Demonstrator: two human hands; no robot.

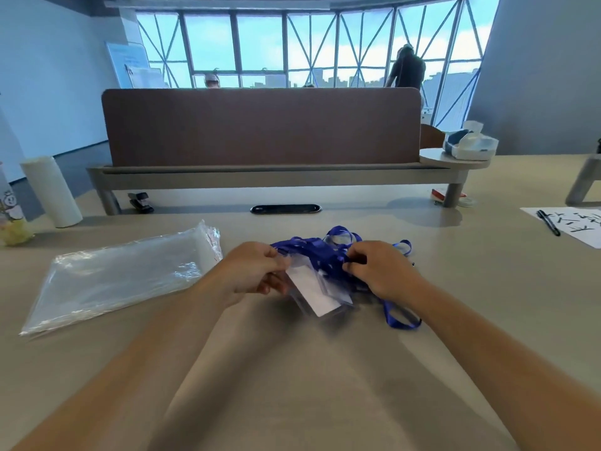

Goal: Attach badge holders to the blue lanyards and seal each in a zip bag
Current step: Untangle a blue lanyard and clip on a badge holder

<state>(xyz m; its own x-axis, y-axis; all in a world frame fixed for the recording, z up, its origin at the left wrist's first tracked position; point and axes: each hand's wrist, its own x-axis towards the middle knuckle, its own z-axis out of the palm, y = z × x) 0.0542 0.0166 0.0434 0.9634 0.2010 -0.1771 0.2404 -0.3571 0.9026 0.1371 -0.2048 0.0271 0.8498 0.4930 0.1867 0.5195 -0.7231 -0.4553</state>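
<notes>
Gripping badge holder (320,296) left hand (257,271) | right hand (379,271) pinching lanyards (325,255)

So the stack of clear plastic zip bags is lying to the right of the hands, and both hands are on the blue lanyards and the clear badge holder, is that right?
Not quite. The head view shows the stack of clear plastic zip bags lying to the left of the hands, not the right. The rest holds: the left hand grips the clear badge holder with its white card, and the right hand is on the blue lanyards.
</notes>
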